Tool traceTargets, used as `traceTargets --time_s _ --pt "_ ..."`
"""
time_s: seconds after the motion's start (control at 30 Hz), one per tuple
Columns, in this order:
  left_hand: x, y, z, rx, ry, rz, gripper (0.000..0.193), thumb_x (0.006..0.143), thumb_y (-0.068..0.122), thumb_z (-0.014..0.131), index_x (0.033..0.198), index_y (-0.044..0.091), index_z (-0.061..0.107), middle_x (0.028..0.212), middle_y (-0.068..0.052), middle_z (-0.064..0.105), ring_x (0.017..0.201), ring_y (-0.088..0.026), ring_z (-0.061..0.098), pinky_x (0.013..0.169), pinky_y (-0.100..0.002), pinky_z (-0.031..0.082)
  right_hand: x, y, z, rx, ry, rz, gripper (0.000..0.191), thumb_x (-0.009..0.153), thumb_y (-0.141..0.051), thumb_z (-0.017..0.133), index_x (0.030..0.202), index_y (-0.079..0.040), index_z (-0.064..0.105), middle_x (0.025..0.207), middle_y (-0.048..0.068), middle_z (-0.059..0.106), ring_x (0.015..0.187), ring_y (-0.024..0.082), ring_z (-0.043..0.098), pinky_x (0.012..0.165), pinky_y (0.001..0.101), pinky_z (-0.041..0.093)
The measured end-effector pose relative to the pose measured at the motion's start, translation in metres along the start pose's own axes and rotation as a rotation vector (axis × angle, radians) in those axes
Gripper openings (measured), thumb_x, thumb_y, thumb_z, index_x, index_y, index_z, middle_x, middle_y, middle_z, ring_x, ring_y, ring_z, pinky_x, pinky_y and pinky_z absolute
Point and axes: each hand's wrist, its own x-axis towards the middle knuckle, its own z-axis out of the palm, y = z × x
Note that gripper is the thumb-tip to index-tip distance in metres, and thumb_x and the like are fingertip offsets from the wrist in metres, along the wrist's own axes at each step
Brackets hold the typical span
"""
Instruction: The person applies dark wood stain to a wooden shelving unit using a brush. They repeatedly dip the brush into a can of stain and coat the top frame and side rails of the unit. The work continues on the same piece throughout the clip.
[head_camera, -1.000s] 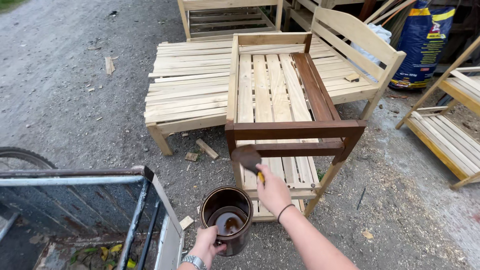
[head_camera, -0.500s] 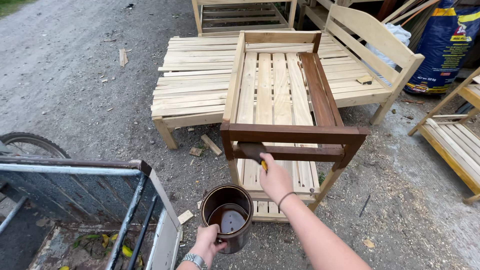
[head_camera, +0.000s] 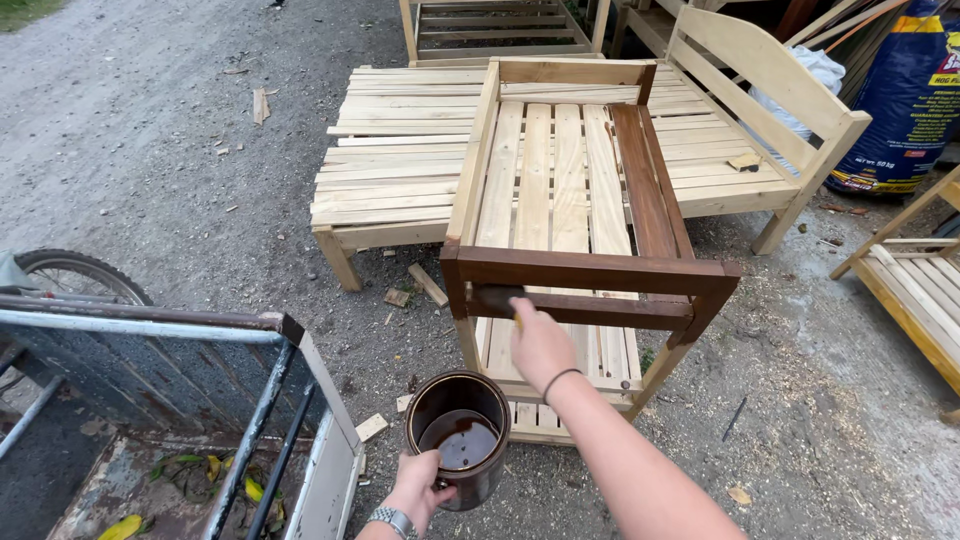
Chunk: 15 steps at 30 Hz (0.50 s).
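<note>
right grip: pinching a brush, bristles pressed on the lower front rail; a second ago it hung just below that rail.
left grip: wrapped round stain can, at 7 o'clock from the brush.
frame: top rail and right side dark, slats at 12 o'clock bare.
read: staining has moved onto the lower rail.
</note>
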Motion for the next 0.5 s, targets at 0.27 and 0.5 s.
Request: traceTargets --time_s 0.27,0.5 --pt "0.001 0.004 0.002 -0.002 0.005 0.0 0.067 0.09 -0.001 0.054 0.151 0.012 0.029 0.15 -0.02 0.042 0.136 -0.038 0.049 0.102 -0.063 0.055 -0.009 -0.018 -0.029 -0.207 -0.158 -0.038 0.046 0.092 -0.013 0.051 0.136 -0.025 0.059 0.103 0.014 0.067 0.089 0.034 0.07 0.077 0.0483 0.056" --pt "0.002 0.002 -0.013 0.016 -0.013 -0.001 0.063 0.09 0.002 0.052 0.149 0.013 0.033 0.146 -0.02 0.049 0.131 -0.036 0.055 0.102 -0.062 0.054 -0.003 -0.027 -0.008 -0.22 -0.054 -0.015 0.052 0.089 -0.01 0.056 0.14 -0.019 0.055 0.1 0.017 0.066 0.089 0.036 0.069 0.077 0.0478 0.057"
